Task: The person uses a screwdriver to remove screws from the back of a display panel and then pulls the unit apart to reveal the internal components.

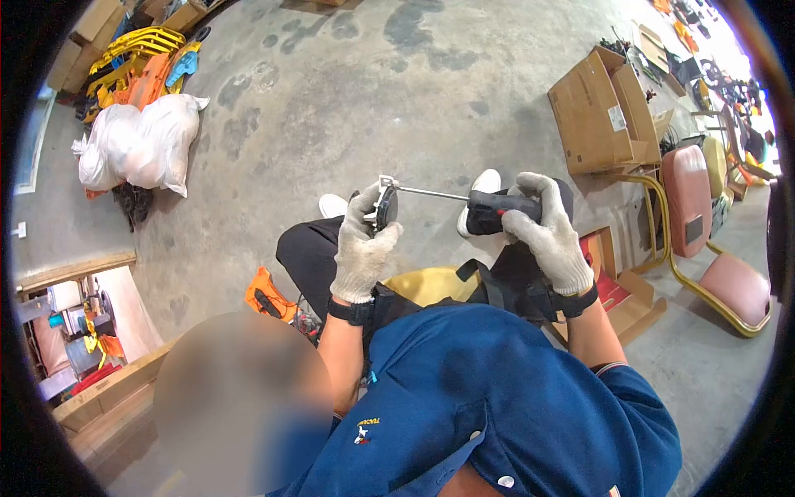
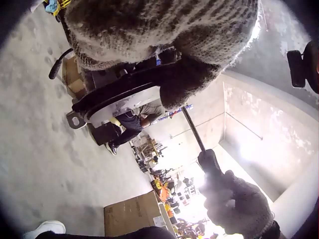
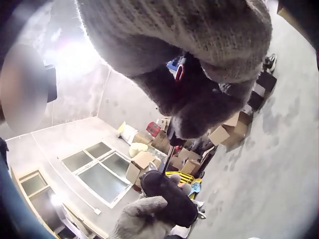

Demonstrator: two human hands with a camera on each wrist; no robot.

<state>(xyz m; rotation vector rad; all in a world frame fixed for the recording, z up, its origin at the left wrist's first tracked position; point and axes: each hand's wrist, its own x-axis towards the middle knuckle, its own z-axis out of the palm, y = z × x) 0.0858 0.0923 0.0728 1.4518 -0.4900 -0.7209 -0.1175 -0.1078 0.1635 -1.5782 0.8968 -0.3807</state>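
Note:
My gloved left hand (image 1: 364, 248) grips a round black part (image 1: 385, 209) with a pale metal bracket along its edge. A metal tab with a hole (image 2: 76, 119) sticks out from it in the left wrist view. In my gloved right hand (image 1: 551, 236) is a screwdriver with a thick black handle (image 1: 495, 203) and a small red spot on it. Its long thin shaft (image 1: 435, 195) points left, the tip right at the bracket's upper end. Both hands are above the lap. The right wrist view shows the part's dark broad side (image 3: 172, 201).
A large cardboard box (image 1: 584, 112) stands at right, near a pink-padded chair (image 1: 687, 203). An open carton (image 1: 633, 302) lies beside the right knee. White sacks (image 1: 153, 141) sit at far left; an orange piece (image 1: 269, 294) lies by the left leg. Another person (image 2: 129, 124) appears in the left wrist view.

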